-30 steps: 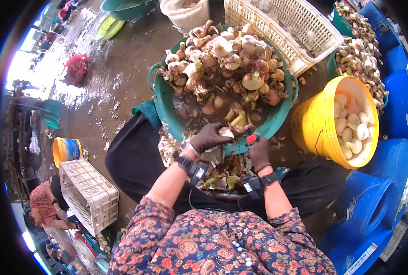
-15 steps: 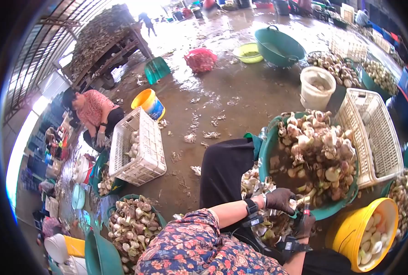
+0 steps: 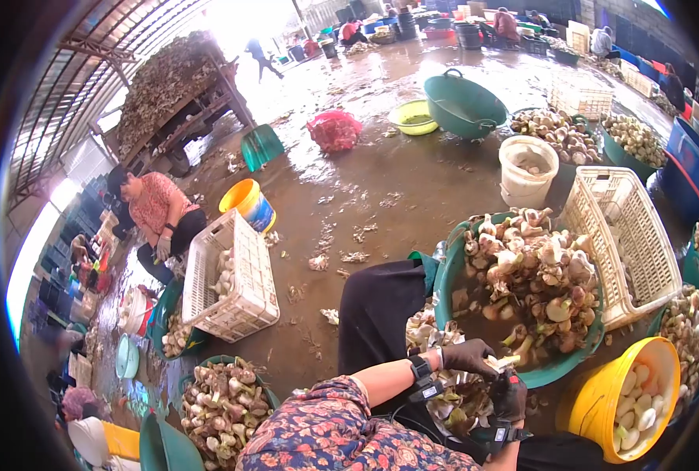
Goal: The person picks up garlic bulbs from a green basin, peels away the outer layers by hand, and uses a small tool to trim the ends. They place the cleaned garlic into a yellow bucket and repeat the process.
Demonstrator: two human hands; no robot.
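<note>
My left hand [image 3: 469, 357], in a dark glove, grips a pale bulb [image 3: 501, 363] at the near rim of a green tub [image 3: 448, 276] heaped with muddy unpeeled bulbs. Just below it my right hand [image 3: 509, 395], also gloved, holds a small red-handled knife [image 3: 511, 375] against that bulb. Peelings [image 3: 443, 392] lie piled under both hands, between my knees. A yellow bucket [image 3: 593, 404] of white peeled bulbs stands to the right of my hands.
A white crate [image 3: 624, 235] leans behind the tub, with a white pail [image 3: 527, 171] beyond. On the left a person [image 3: 157, 212] crouches by another white crate [image 3: 231, 275]; a tub of bulbs [image 3: 222, 392] sits near my left. The concrete floor is wet.
The view swung from looking straight down at the tub to looking out across the floor. Both hands stayed together on the bulb at the tub's rim.
</note>
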